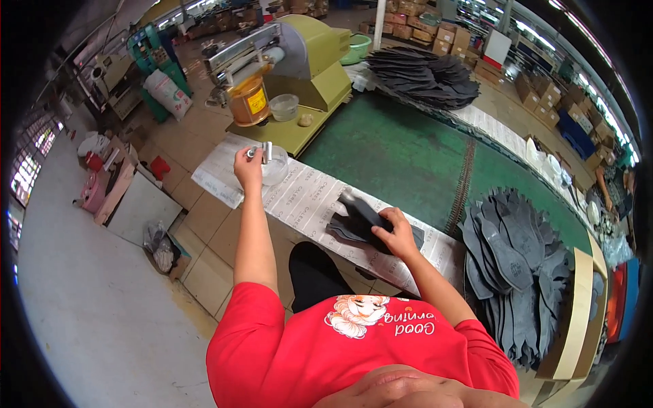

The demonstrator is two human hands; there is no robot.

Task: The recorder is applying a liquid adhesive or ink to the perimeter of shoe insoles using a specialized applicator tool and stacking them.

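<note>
My left hand (249,168) reaches to the far left end of the paper-covered ledge, its fingers closed on a small silver-and-white tool (266,152) whose exact kind I cannot make out. The tool is at a clear plastic bowl (276,170) standing on the ledge. My right hand (399,232) grips a dark grey shoe insole (365,210), held tilted with its far end raised. Under it lie more dark flat insoles (345,230), partly hidden by the held one and my hand.
A green conveyor belt (401,146) runs beyond the ledge. At its left stands an olive machine (309,54) with an amber pot (248,102) and another clear bowl (284,106). Insole piles lie at right (513,272) and far back (422,75). A cardboard box (571,313) is at right.
</note>
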